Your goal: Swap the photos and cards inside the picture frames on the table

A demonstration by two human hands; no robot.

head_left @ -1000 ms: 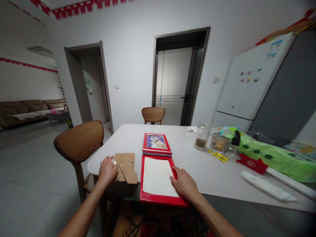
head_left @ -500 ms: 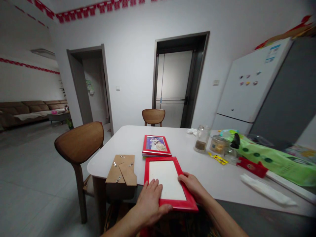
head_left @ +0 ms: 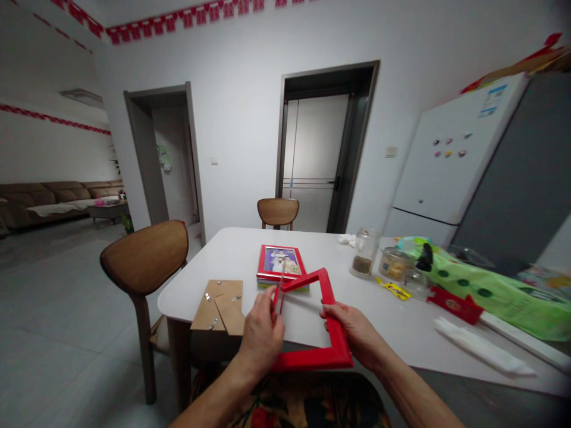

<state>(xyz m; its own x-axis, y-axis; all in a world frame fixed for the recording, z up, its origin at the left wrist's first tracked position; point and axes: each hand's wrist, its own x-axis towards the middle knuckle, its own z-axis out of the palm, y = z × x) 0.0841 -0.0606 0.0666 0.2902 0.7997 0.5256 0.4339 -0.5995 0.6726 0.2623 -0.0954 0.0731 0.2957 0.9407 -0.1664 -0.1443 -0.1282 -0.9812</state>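
Observation:
A red picture frame [head_left: 335, 324] is held tilted above the near edge of the table, and the tabletop shows through its opening. My right hand [head_left: 352, 327] grips its right side, thumb on the near face. At the frame's left side, my left hand [head_left: 261, 330] is closed on a thin panel [head_left: 281, 297] seen nearly edge-on; the fingers hide most of it. Just beyond lies a second red picture frame [head_left: 263, 270] with a photo [head_left: 281, 261] in it. To the left, a brown backing board [head_left: 209, 306] with metal clips and a stand flap rests on the table.
On the right of the white table [head_left: 232, 249] are a glass jar [head_left: 363, 261], a food container [head_left: 395, 264], a yellow packet [head_left: 397, 290], a green bag [head_left: 491, 285] and a white wrapped roll [head_left: 486, 348]. Wooden chairs stand at the left [head_left: 147, 255] and far side [head_left: 277, 211].
The red frame has tilted up, and the cream panel no longer fills its opening. My left hand has gone from lying flat on that panel to closing at the frame's left side.

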